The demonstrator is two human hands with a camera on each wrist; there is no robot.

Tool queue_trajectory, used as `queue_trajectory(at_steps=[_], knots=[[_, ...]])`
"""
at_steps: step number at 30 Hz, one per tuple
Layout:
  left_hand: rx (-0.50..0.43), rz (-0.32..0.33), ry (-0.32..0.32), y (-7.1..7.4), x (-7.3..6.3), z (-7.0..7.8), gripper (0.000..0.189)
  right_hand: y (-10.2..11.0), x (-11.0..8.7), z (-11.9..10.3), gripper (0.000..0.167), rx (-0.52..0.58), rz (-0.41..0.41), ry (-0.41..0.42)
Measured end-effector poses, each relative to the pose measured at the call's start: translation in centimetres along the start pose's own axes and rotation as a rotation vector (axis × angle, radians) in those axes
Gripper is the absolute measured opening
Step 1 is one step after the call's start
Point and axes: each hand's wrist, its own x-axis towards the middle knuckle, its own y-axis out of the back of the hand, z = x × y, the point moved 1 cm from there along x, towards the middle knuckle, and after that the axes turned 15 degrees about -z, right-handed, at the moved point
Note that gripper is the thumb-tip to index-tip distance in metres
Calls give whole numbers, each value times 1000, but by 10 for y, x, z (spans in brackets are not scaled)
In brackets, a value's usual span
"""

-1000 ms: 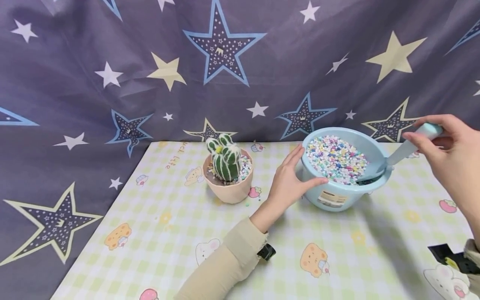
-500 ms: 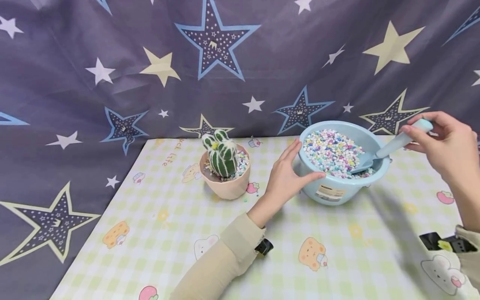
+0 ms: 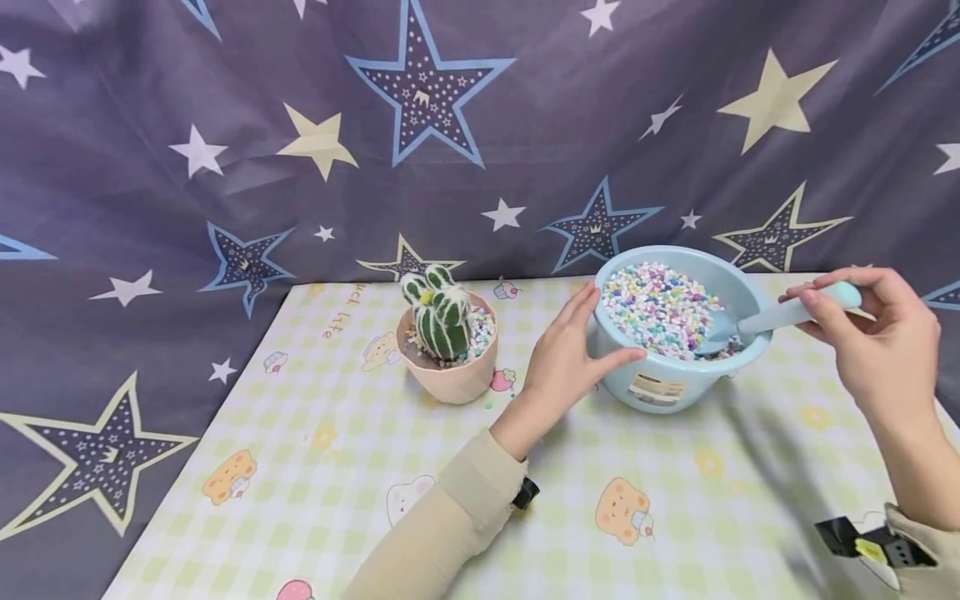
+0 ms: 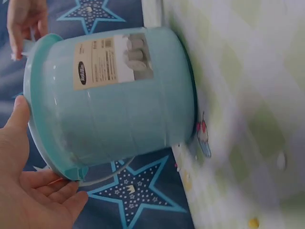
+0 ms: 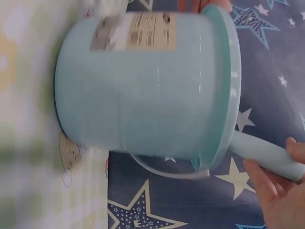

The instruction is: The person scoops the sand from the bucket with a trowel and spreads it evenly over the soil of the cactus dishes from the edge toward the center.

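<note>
A light blue bucket (image 3: 660,383) stands on the table, filled with small multicoloured pebbles (image 3: 660,308). My left hand (image 3: 562,354) grips its rim from the left, thumb in front and fingers spread round the far side. At the bucket's right rim, my right hand (image 3: 877,333) holds a pale blue plastic shovel (image 3: 780,315) by the handle. The shovel's blade dips into the pebbles at the right side. In the right wrist view the shovel's handle (image 5: 267,152) leans out over the rim between thumb and fingers; the blade is hidden there by the bucket wall.
Left of the bucket stands a pink pot (image 3: 453,379) with a green and white cactus (image 3: 441,321) and pebbles on one side of its surface. A few stray pebbles lie near it on the checkered tablecloth (image 3: 337,508). A star-patterned curtain (image 3: 247,108) hangs behind.
My right hand has lowered, bringing the shovel's handle from steep to nearly level. The blade has lifted somewhat towards the pebbles' surface. My left hand stays on the bucket's rim.
</note>
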Motion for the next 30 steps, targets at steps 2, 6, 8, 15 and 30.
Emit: queue_trajectory(at_steps=[2,6,8,15,30], knots=[[42,-4,4,1,0,2,98,-2,-5,-1,16,8,47,17],[69,-24,0,0,-2,7,97,2,-9,0,15,197,68,81],[69,-32,-2,0,-2,9,97,5,-11,2,13,327,79,116],[74,-9,-2,5,-6,7,96,-2,-14,11,16,398,129,45],[87,-31,19,8,-3,3,95,12,-17,17,17,547,-46,-8]])
